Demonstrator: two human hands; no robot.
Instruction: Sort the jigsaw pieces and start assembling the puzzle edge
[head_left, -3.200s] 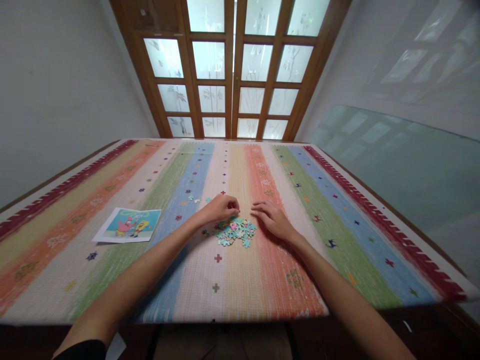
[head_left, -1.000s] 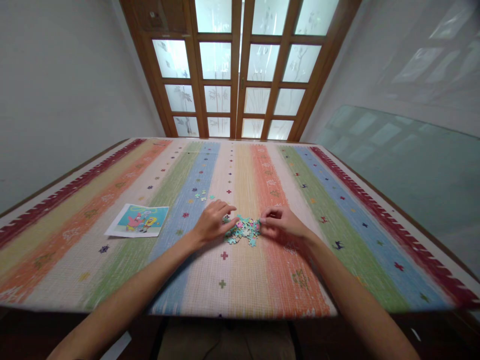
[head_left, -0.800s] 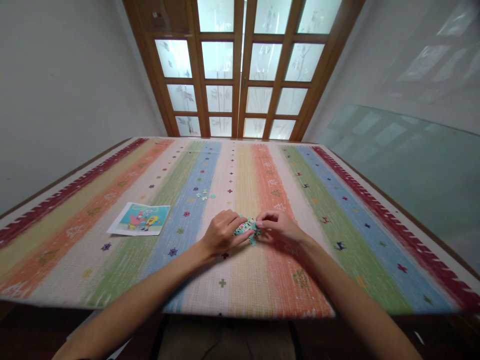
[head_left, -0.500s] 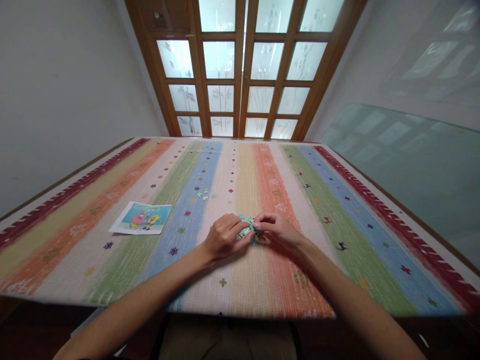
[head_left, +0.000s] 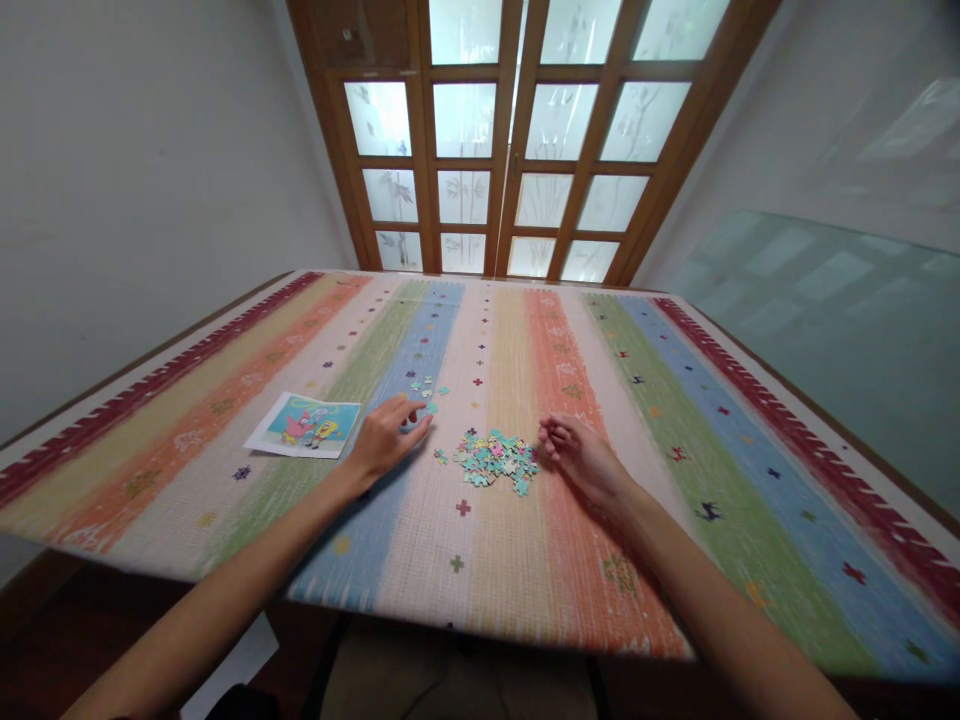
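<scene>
A heap of small jigsaw puzzle pieces (head_left: 495,458), mostly turquoise with some yellow and pink, lies on the striped tablecloth in front of me. To its left, my left hand (head_left: 388,437) is open over the blue stripe, thumb and index finger apart. Just beyond those fingertips lies a single turquoise puzzle piece (head_left: 430,408); whether they touch it I cannot tell. A few separate puzzle pieces (head_left: 428,387) lie a little farther off. At the heap's right edge, my right hand (head_left: 576,456) has its fingers curled closed, hiding whatever may be inside.
A printed cartoon picture (head_left: 307,427) lies on the tablecloth (head_left: 510,560) left of my left hand. One small cluster of pieces (head_left: 440,457) sits apart at the heap's left. The table's near edge runs below my forearms. Glass-paned wooden doors (head_left: 502,170) stand behind the table.
My left hand has moved left from the heap to the separate pieces, where one more turquoise piece now lies. My right hand has shifted slightly right, uncovering the heap. The view has turned slightly left.
</scene>
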